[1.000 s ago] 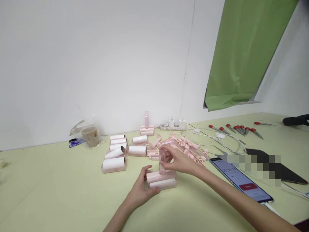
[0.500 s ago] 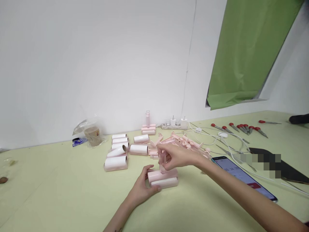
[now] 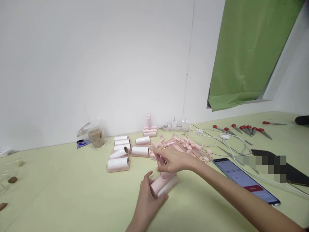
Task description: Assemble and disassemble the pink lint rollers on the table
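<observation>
A pink and white lint roller (image 3: 166,187) rests on the table in front of me, turned at an angle. My left hand (image 3: 151,196) grips the left end of its body, thumb along the near side and fingers behind. My right hand (image 3: 170,160) is closed around the clear pink handle, which rises from the top of the body. Just beyond lies a heap of loose pink plastic parts (image 3: 178,145). To the left are several white paper rolls (image 3: 118,163), some set in clear trays.
A similar pink roller (image 3: 149,129) stands by the wall near a power strip (image 3: 175,128). A phone (image 3: 246,180), white cables, red-handled screwdrivers (image 3: 246,130) and a dark flat object (image 3: 280,166) lie on the right. A bagged cup (image 3: 96,137) sits at the back left.
The lint roller has turned, its right end swinging away from me and its left end nearer. Both hands have moved with it and keep their hold. The view has shifted slightly.
</observation>
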`<state>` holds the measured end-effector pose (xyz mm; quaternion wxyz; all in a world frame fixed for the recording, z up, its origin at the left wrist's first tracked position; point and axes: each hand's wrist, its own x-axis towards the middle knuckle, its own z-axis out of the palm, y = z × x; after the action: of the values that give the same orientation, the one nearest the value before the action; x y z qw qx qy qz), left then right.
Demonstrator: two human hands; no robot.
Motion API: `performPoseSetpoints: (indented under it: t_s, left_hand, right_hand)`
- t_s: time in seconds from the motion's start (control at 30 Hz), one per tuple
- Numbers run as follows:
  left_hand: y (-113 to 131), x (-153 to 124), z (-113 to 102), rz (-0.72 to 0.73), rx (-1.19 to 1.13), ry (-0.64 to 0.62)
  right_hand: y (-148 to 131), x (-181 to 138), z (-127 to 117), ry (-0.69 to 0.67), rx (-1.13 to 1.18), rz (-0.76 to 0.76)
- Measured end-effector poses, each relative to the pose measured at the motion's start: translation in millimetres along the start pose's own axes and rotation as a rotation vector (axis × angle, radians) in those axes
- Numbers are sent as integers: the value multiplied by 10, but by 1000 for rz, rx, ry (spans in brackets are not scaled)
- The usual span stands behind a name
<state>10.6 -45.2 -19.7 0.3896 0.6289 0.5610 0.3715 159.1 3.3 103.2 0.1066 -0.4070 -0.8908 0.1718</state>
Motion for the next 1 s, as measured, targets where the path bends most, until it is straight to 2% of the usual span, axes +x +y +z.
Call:
performPoseSetpoints:
  t_s: [0.23, 0.4, 0.53, 0.6, 0.67, 0.73, 0.8, 0.87, 0.93, 1.0]
  left_hand:
    - [15, -280, 236, -3, 22, 213]
    - [72, -342, 326, -57, 160, 261]
    - [81, -383, 367, 30, 262, 279]
    - [53, -388, 322, 77, 283, 287]
    - [1, -369, 202, 89, 271, 241]
    - [-61, -329, 14, 74, 213, 139]
    - [-112, -279, -205, 71, 138, 17]
    - [-133, -232, -407, 67, 79, -113]
    - [-116, -185, -564, 38, 72, -211]
    - [-54, -128, -671, -2, 125, -237]
  right_hand:
    - [-47, -156, 52, 83, 60, -22]
    - [-51, -255, 126, 133, 93, 49]
    - [-36, -312, 242, 222, 123, 147]
    - [20, -324, 280, 242, 207, 159]
    - [134, -310, 281, 190, 364, 141]
    - [302, -270, 247, 200, 470, 123]
    - [498, -212, 199, 333, 381, 125]
    - [695, -149, 165, 458, 197, 139]
    - [866, -96, 162, 500, 63, 165]
    - [997, -63, 183, 514, -33, 193]
